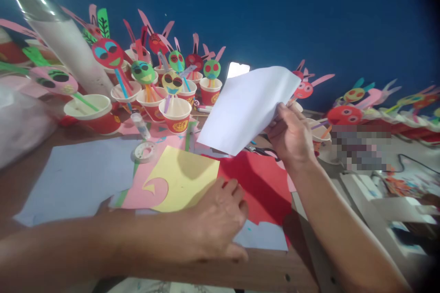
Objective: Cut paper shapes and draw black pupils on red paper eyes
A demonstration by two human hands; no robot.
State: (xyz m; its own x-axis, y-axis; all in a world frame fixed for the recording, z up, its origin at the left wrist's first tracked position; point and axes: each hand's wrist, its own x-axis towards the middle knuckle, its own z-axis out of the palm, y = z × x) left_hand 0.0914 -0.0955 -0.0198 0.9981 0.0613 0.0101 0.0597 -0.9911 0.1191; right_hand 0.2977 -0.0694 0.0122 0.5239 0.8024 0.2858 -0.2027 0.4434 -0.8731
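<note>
My right hand grips a white sheet of paper by its right edge and holds it tilted above the table. Low over the papers, my left hand has its fingers apart with nothing in them. Near its fingertips are a yellow sheet and a red sheet. A light-blue sheet lies to the left, and another pale blue piece shows by the front edge. A pink piece with a curled cut sits beside the yellow one. Black-handled scissors lie partly behind my right hand.
Red paper cups with colourful paper faces on sticks crowd the table's back; more cups line the far right. A roll of tape, a small clear bottle, a tall flask and a bright-screened phone stand or lie nearby. Behind is a blue wall.
</note>
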